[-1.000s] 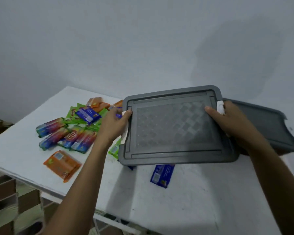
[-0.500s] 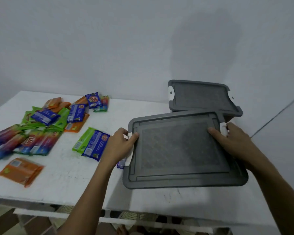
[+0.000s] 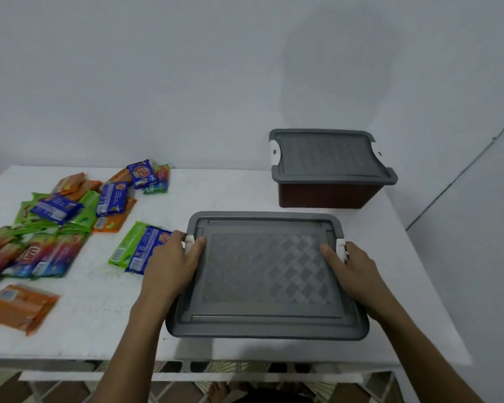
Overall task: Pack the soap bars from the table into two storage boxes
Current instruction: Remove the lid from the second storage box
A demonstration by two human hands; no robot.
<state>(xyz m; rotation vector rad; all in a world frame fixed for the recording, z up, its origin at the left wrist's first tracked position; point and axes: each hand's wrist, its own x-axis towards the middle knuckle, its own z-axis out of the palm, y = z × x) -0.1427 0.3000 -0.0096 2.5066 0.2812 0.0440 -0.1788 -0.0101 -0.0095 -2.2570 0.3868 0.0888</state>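
A storage box with a grey patterned lid (image 3: 266, 274) sits at the table's near middle. My left hand (image 3: 172, 266) grips its left side at the white latch, thumb on the lid. My right hand (image 3: 351, 270) grips the right side at the other white latch. A second storage box (image 3: 329, 167), brown with a grey lid on, stands at the far right. Several wrapped soap bars (image 3: 61, 216) in blue, green, orange and rainbow wrappers lie spread over the table's left half. A green and a blue bar (image 3: 141, 247) lie just left of my left hand.
The white table (image 3: 233, 193) stands against a pale wall. An orange soap bar (image 3: 18, 308) lies near the front left edge. Below the front edge I see a white frame, patterned floor and my feet (image 3: 224, 391).
The view has swung down and left. The held box has come lower and closer to me, near the table's front. Both hands keep the same grip on its latches.
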